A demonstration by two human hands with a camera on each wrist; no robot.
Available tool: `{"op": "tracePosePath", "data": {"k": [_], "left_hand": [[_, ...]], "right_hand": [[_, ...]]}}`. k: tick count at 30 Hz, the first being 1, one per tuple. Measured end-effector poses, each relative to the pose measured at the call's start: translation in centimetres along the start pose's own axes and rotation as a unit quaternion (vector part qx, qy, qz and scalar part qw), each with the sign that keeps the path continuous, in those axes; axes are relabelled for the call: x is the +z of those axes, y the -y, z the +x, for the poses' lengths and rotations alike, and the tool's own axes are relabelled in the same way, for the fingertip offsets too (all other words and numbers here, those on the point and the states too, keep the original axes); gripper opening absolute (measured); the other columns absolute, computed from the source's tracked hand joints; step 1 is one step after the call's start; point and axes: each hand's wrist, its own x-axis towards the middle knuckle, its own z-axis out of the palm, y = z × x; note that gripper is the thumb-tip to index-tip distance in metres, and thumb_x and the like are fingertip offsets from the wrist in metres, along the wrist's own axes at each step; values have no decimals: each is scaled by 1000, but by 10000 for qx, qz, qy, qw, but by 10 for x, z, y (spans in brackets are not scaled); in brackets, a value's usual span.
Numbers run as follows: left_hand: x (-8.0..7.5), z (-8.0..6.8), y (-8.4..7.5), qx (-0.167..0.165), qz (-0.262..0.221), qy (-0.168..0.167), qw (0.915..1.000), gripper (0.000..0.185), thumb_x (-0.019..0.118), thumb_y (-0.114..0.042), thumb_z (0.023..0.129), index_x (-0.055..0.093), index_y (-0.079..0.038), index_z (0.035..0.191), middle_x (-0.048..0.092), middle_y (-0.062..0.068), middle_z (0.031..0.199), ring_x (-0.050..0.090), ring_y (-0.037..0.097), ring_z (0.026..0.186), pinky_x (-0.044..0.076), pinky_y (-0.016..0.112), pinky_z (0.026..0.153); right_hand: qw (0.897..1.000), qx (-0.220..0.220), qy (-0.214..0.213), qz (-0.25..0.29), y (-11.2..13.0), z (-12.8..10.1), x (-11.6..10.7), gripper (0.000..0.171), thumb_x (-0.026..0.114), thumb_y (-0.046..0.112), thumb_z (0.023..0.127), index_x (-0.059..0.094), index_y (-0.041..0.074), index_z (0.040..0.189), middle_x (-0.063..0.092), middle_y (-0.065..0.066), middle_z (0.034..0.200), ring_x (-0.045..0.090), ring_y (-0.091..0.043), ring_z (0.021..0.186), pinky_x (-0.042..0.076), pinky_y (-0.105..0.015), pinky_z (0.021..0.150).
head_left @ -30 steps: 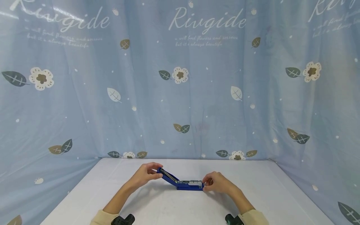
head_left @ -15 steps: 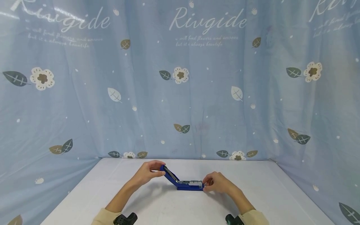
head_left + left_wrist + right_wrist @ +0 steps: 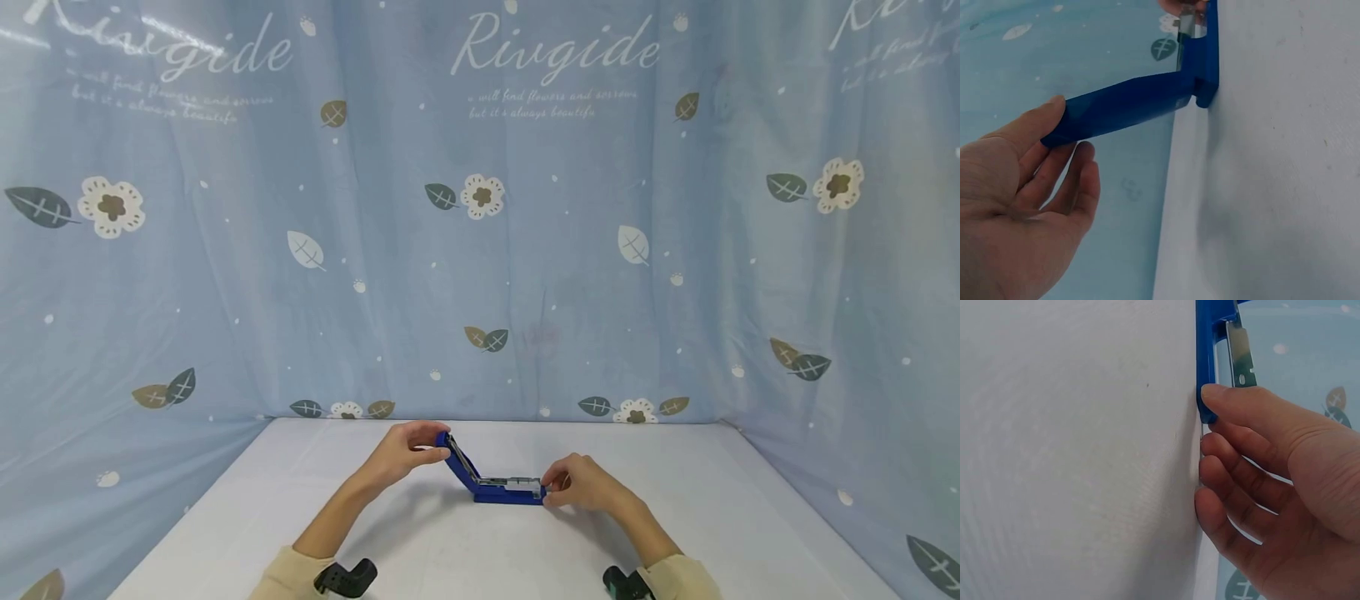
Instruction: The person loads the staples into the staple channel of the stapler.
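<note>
A blue stapler [image 3: 510, 498] lies with its base on the white table, its top arm swung up and back to the left so the metal staple channel [image 3: 517, 484] shows. My left hand [image 3: 405, 454] pinches the free end of the raised arm between thumb and fingers. In the left wrist view that blue arm [image 3: 1125, 107] slants from the thumb to the hinge. My right hand [image 3: 585, 483] pinches the right end of the base. The right wrist view has the thumb on the blue base [image 3: 1205, 356], with the metal channel [image 3: 1241, 353] beside it.
The white table [image 3: 480, 550] spreads around the stapler. A blue curtain [image 3: 480, 275] printed with leaves and flowers hangs behind it and along both sides. A black wrist camera [image 3: 347, 577] sits by the left sleeve, and another black camera [image 3: 626, 583] by the right.
My left hand has moved up and to the right, lifting the stapler's top arm to a steeper angle. The right hand stays at the base.
</note>
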Motion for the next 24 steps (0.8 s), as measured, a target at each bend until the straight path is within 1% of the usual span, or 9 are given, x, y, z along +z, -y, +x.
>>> {"op": "tracePosePath", "data": {"k": [4,8,16,19,24], "left_hand": [[4,3,-3,50,-28,10,10000,48,75,-26,88,61,-6,129,69,12,116,67,17,105,57,28,85],[9,7,-6,-26,-105,-2,9999,45,75,-27,87,63,-12,127,69,9,118,66,20,108,57,29,87],[20,14,-12,-71,-173,12,9998,43,76,-29,86,64,-16,126,69,8,117,66,22,108,56,35,90],[24,16,-15,-101,-232,47,9997,44,76,-29,86,64,-16,126,70,8,116,67,22,107,56,36,90],[31,20,-17,-83,-269,76,9996,48,75,-31,87,62,-11,128,70,8,117,66,21,108,56,37,92]], "right_hand": [[10000,-12,16,26,-1,0,0,23,81,14,79,73,4,98,67,0,79,55,-6,68,46,-20,62],[10000,-21,37,65,1,0,0,23,81,14,79,73,4,98,67,-1,79,55,-8,69,45,-20,62],[10000,36,19,91,-1,2,2,21,80,15,79,73,6,97,66,3,79,55,-6,68,46,-20,62],[10000,34,16,80,1,1,2,21,80,14,80,73,5,97,66,1,79,55,-7,69,45,-20,62],[9999,56,-2,85,0,1,2,21,80,14,80,73,6,98,65,1,80,54,-7,70,45,-20,62]]}}
